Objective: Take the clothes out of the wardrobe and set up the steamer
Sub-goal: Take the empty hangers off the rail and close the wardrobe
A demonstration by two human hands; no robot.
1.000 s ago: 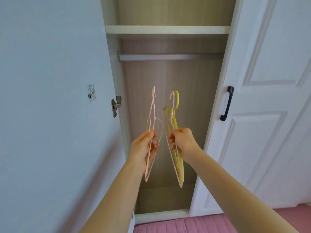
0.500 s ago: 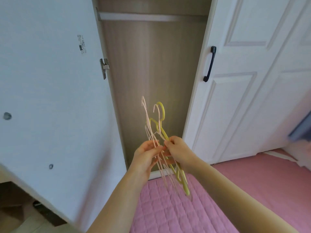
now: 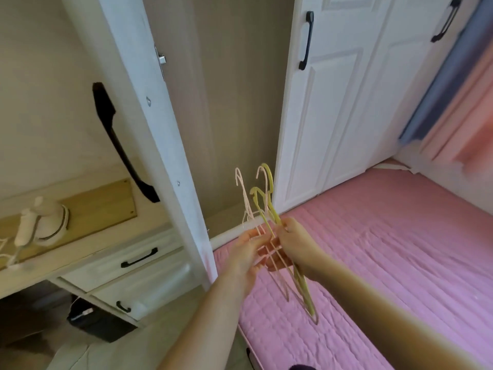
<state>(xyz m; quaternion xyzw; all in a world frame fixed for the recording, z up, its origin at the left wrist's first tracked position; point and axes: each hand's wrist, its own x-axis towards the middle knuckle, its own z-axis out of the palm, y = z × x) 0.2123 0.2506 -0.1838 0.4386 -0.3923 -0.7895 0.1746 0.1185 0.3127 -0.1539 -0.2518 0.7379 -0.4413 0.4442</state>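
Hangers: pale pink [image 3: 242,193] and yellow-green [image 3: 269,198]. Bedspread [image 3: 386,249] pink, quilted. Wardrobe doors [image 3: 333,102] white; handles [image 3: 306,41] black.

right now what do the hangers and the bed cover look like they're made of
Yellow hangers: thin rods with a smooth, matte coat, probably plastic-coated wire or plain plastic. Pink hangers: thinner still, same look, likely coated wire. Pink bed cover: soft quilted fabric, with stitched rows and puckered wrinkles.
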